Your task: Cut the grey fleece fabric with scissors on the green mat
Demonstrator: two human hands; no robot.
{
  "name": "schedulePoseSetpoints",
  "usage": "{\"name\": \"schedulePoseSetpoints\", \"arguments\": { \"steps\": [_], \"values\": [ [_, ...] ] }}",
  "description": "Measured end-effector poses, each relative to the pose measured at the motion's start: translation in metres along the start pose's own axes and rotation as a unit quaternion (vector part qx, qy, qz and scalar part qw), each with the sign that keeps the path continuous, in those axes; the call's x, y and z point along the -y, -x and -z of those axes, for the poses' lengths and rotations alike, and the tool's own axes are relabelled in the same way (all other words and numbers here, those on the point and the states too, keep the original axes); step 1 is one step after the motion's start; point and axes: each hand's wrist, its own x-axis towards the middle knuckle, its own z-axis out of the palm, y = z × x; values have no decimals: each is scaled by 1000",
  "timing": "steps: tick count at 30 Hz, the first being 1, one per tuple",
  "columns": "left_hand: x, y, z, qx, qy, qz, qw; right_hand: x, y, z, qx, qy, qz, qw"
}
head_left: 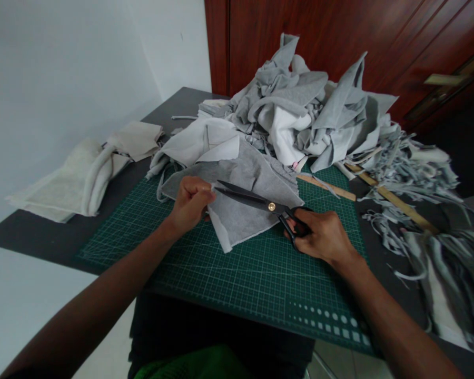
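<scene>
My right hand (319, 234) grips the black handles of a pair of scissors (248, 197), its fingers wrapped through the loops. The blades point left across a grey fabric piece (253, 221), their tips close to my left hand (193, 202). That left hand is closed, pinching the fabric's left edge, where a pale folded strip hangs down. The fabric lies over a green cutting mat (221, 284). Just behind it, white folded cloth (205, 139) rests partly on the grey piece.
A tall heap of grey and white cloth (296, 100) stands at the back. Cream cloth pieces (67, 179) lie at the left. To the right are thin fabric scraps (411, 163), a wooden ruler (327, 188) and striped cloth (454, 284). A wooden door (339, 31) rises behind the table.
</scene>
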Motion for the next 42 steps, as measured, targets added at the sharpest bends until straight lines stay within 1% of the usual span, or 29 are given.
{"name": "schedulePoseSetpoints", "arguments": {
  "steps": [4, 9, 15, 20, 26, 30, 32, 37, 42],
  "values": [
    [-1, -1, -1, -6, 3, -6, 1000, 0, 0, 0, -1, -2, 0, 1000],
    [-7, -5, -5, 11, -6, -31, 999, 1, -1, 0, -1, 5, 6, 1000],
    [-7, -5, -4, 17, -4, -34, 999, -3, 0, 6, 30, 6, 6, 1000],
    [-2, -1, 1, 28, -7, 19, 999, -2, 0, 10, 28, 23, 7, 999],
    [3, 1, 5, 23, -11, 43, 999, -1, -1, 14, 24, 39, 11, 999],
    [3, 2, 5, 15, 2, 103, 995, 0, -1, 12, 23, 35, 9, 999],
    [1, 1, 3, 9, 17, 122, 992, 2, -1, 10, 23, 32, 6, 999],
    [-1, -1, 0, 14, 75, 117, 990, 5, -2, 5, 36, 7, -3, 999],
    [-1, -2, -3, 9, 101, 143, 985, 5, -1, 2, 44, 5, 1, 999]
  ]
}}
